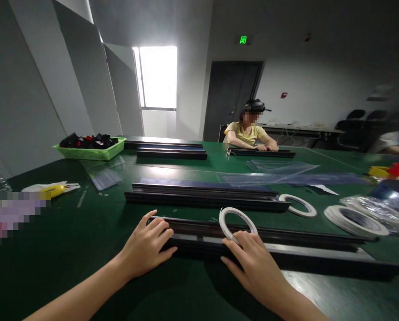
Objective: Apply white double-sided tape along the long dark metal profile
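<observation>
A long black channel-shaped profile (306, 257) lies across the green table in front of me. My left hand (150, 245) grips its left end, fingers over the top and thumb along the near side. A ring-shaped roll of white tape (223, 218) stands tilted over the channel, and my right hand (252, 263) holds its lower edge. The right fingers also reach over the profile's near wall; their tips are partly hidden. A light strip runs along the inside of the channel.
Beyond lie another black profile (206, 198), a second tape roll (299, 206), stacked rolls (356, 220) and clear plastic sheets (269, 178). A green basket (95, 154) holds black parts. A yellow-handled tool (54, 191) lies left. Across the table, a person (248, 131) handles a profile.
</observation>
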The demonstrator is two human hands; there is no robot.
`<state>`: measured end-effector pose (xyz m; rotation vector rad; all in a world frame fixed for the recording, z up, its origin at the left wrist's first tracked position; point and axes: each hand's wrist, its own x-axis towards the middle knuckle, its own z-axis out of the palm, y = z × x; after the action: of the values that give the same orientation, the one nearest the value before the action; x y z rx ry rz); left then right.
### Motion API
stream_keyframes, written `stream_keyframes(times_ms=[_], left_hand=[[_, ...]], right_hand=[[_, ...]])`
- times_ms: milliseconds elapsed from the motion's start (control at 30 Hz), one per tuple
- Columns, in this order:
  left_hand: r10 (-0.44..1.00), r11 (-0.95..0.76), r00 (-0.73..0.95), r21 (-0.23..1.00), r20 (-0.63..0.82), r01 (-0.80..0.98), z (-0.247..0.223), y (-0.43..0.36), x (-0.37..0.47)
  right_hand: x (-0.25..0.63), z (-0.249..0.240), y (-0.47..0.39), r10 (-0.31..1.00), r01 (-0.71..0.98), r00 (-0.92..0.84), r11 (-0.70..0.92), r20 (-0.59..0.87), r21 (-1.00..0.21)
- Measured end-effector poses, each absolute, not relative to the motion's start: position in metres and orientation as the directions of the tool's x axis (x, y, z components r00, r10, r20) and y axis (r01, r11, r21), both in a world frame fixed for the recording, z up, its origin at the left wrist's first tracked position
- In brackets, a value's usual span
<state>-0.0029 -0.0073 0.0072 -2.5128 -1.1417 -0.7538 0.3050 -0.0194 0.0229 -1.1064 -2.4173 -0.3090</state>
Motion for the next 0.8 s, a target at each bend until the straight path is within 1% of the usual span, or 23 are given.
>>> stream_keyframes(times_ms=[800], left_hand=[[0.621, -0.648, 0.552, -0.032, 0.557, 0.761, 0.0073, -0.0069, -0.0029]], right_hand=[[0.2987, 0.0197, -0.0208, 0.703, 0.785, -0.529, 0.618, 0.475, -0.039]])
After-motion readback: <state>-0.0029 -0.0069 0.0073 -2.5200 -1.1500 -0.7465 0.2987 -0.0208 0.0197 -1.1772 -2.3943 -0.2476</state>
